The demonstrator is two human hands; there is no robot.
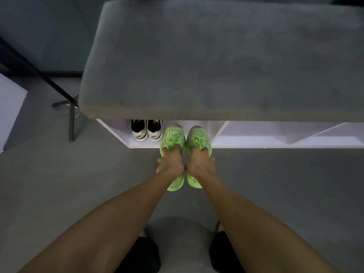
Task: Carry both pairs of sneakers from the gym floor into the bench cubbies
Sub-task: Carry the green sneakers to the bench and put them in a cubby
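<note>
My left hand grips the left neon green sneaker with fingers tucked into its opening. My right hand grips the right neon green sneaker the same way. Both green shoes point toes toward the bench, their toes at the mouth of the leftmost cubby, heels out over the floor. A white and black pair of sneakers stands side by side inside that cubby, left of the green pair. The grey cushioned bench top hides the cubby's depth.
More white cubbies run to the right under the bench, split by slanted dividers. A black stand with metal feet is left of the bench. My dark shoes are on the grey floor below.
</note>
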